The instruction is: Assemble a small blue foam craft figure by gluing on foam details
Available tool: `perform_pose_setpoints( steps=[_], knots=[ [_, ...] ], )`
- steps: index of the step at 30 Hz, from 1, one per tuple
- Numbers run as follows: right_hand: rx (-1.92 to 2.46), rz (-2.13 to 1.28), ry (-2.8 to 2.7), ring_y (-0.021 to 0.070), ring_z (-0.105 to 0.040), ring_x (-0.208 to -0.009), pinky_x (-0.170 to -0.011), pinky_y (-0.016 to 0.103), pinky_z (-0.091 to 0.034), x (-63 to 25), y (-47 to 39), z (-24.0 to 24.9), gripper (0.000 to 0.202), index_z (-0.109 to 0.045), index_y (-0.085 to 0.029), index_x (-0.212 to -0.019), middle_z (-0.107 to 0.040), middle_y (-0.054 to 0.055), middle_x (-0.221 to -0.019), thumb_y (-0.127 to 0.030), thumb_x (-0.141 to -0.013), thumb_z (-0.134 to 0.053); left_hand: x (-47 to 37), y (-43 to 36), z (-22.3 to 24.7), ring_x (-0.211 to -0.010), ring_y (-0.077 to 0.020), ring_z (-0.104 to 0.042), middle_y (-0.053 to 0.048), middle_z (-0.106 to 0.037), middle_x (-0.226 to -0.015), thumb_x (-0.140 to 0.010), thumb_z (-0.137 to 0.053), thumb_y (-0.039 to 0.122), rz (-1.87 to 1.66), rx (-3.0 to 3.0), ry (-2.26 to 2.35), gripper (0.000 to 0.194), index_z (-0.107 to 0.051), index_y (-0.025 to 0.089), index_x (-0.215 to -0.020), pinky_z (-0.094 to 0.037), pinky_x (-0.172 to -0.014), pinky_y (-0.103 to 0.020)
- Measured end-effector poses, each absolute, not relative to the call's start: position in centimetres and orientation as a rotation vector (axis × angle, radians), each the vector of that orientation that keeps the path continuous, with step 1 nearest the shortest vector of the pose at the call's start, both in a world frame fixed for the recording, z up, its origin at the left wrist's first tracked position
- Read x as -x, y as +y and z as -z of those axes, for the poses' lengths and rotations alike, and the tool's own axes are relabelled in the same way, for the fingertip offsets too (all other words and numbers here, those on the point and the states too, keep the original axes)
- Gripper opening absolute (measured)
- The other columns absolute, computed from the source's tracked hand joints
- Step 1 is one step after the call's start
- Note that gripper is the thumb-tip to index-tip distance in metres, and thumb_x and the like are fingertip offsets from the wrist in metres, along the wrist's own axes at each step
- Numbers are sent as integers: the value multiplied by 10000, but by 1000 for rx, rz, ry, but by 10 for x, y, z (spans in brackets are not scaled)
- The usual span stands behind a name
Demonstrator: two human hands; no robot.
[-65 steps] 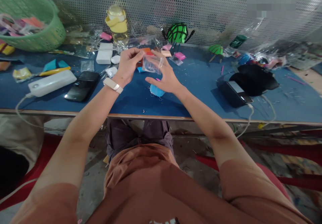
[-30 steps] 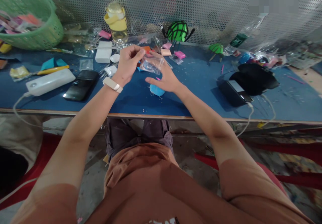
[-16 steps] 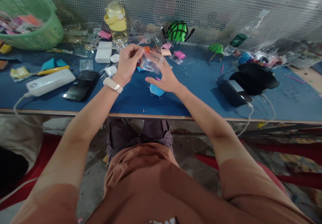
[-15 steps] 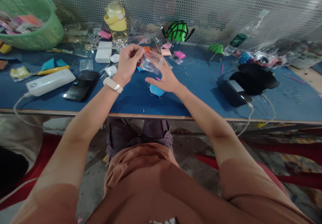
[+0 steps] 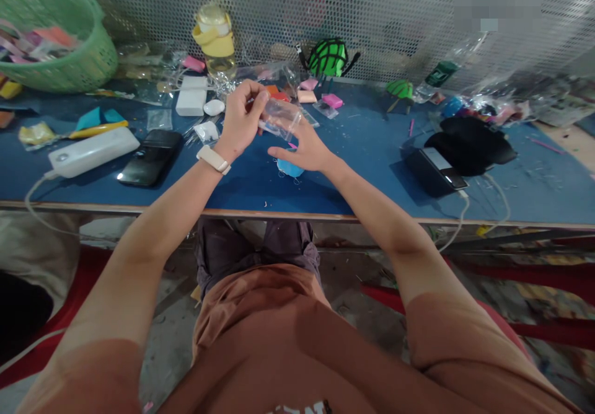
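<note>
Between the thumb and fingers of my left hand [image 5: 244, 116] a clear plastic bag [image 5: 282, 118] is pinched. The bag stretches to the right, in front of the fingers of my right hand [image 5: 309, 144]. That hand has its thumb held apart from the fingers and grips nothing that I can see. Under it on the table lies a light blue lump [image 5: 290, 167], partly covered by the hand. Orange blocks [image 5: 277, 93] lie just behind my hands, with a peach block [image 5: 307, 96] and a pink block [image 5: 332, 101] to their right.
On the blue table [image 5: 372, 172] stand a green basket [image 5: 88, 61], a yellow-capped bottle [image 5: 214, 42] and a white power bank [image 5: 93, 152]. A black phone [image 5: 151, 158] lies at left. A black device [image 5: 434, 172] is at right. Green-and-black figure [image 5: 328, 59] sits at the back.
My left hand has shifted slightly right, toward my right hand, with the plastic bag still pinched. My right hand has barely moved.
</note>
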State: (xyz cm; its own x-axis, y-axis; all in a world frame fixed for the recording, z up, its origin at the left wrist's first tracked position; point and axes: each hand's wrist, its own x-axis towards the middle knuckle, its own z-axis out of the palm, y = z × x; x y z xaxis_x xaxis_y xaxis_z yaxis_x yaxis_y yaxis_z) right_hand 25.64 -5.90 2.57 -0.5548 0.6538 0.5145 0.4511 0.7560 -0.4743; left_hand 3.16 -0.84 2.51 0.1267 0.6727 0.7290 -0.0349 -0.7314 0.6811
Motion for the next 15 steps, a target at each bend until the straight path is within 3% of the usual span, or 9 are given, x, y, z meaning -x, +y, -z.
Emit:
perform_pose_setpoints(
  steps=[8, 11, 15],
  knots=[
    [793, -434, -2230, 457, -527, -1769, -1511, 719, -369, -254, -67, -30, 1043, -786, -353, -1571, -638, 130, -1819, -1114, -863, -697, -31, -5, -24, -718, -227, -648, -55, -720, -878, -1127, -677, 841, -1828, -2023, 647, 539, -754, 315, -1038, -543, -653, -411],
    [790, -427, -2227, 464, -570, -1721, -1483, 751, -414, -252, -67, -29, 1022, -754, -342, -1571, -651, 148, -1793, -1087, -871, -724, -34, -5, -22, -708, -211, -628, -36, -690, -867, -1131, -675, 844, -1813, -1999, 608, 525, -730, 328, -1058, -556, -638, -401],
    [785, -419, -2242, 473, -502, -1774, -1506, 769, -360, -250, -65, -26, 1075, -691, -344, -1651, -608, 153, -1837, -1081, -869, -726, -38, -8, -19, -632, -145, -533, 12, -620, -828, -1159, -648, 835, -1744, -1881, 561, 519, -660, 327, -1056, -500, -527, -336]
  ],
)
